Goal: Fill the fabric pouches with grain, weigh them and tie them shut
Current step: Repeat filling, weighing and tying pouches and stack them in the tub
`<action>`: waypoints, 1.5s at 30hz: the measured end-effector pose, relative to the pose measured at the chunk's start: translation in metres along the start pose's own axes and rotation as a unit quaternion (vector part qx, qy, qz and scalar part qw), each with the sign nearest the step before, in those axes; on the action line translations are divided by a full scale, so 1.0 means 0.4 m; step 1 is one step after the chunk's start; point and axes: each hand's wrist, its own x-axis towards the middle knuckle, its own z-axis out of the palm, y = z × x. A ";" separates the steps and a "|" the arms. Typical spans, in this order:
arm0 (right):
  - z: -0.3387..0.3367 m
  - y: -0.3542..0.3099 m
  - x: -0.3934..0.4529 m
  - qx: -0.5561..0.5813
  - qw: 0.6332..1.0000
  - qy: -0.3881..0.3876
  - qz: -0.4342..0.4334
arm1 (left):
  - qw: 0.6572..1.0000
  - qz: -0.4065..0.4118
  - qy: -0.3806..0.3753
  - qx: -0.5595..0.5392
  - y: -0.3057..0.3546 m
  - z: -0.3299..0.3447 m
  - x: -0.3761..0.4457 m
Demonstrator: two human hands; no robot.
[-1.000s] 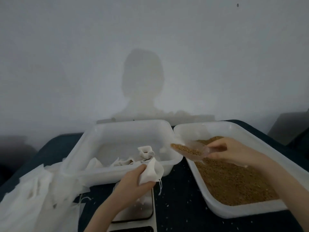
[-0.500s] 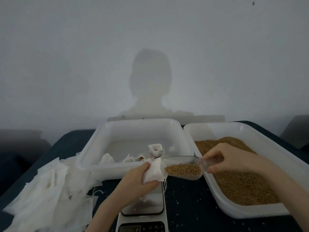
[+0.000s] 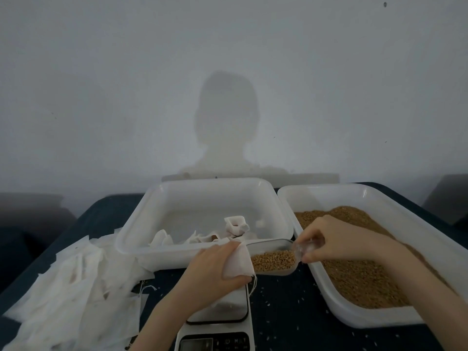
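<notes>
Our left hand (image 3: 215, 271) grips a white pouch (image 3: 239, 262) above the scale (image 3: 220, 323), its mouth turned to the right. Our right hand (image 3: 336, 240) pinches the clear handle of a scoop (image 3: 274, 258) loaded with grain, and the scoop's long axis runs left to right, its front lip touching or just inside the pouch mouth; we cannot tell which. We judge that pouring depends on that line: tip the scoop leftward along its axis into the opening. Beyond our hands, the grain tray (image 3: 364, 196) lies to the right, a tub (image 3: 152, 214) with finished pouches sits behind, and spare cloths (image 3: 63, 295) are heaped on the left.
</notes>
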 end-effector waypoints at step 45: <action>0.018 0.172 -0.039 0.031 0.971 0.195 0.135 | 0.972 -0.105 0.105 -0.182 -0.011 0.031 0.045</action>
